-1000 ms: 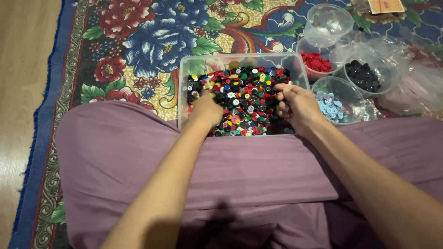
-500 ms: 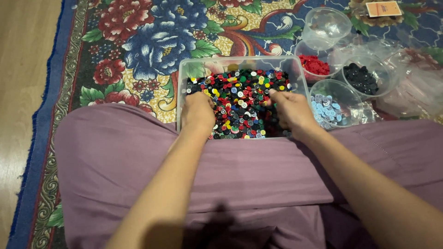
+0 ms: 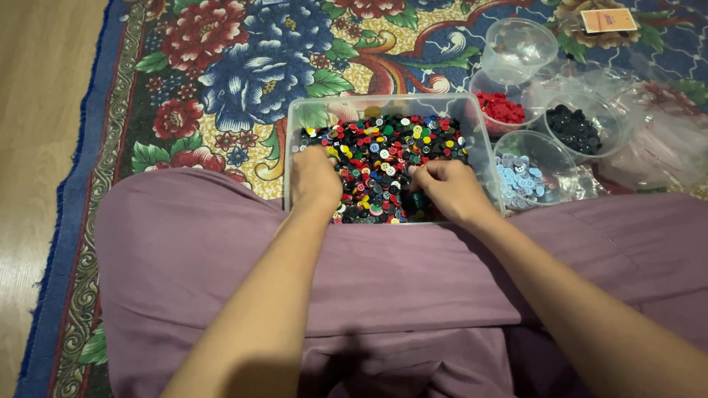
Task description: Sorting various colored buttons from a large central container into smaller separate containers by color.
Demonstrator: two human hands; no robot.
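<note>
1. The mixed buttons [image 3: 383,158] fill a clear plastic tub [image 3: 472,118] that sits on the floral rug [image 3: 243,74] right at the near edge, against the person's knees in the mauve garment [image 3: 383,287].
2. The left hand [image 3: 316,177] rests palm down in the pile at the tub's left side, fingers curled into the buttons; whether it grips any I cannot tell.
3. The right hand [image 3: 446,188] is half closed, fingertips pinched together at the near right of the pile, probably on a button or two, though the view is too coarse to be sure.
4. Risk: the tub is heaped, so a stirring hand could flick buttons over the rim onto the patterned rug, where they would be hard to spot.
5. Risk: the bowl of light blue buttons [image 3: 525,180] stands just beside the tub's right wall, with bowls of red buttons [image 3: 501,109] and black buttons [image 3: 574,129] and an empty clear bowl [image 3: 520,44] beyond; a right elbow or wrist swinging out could tip one and mix the sorted colours.
</note>
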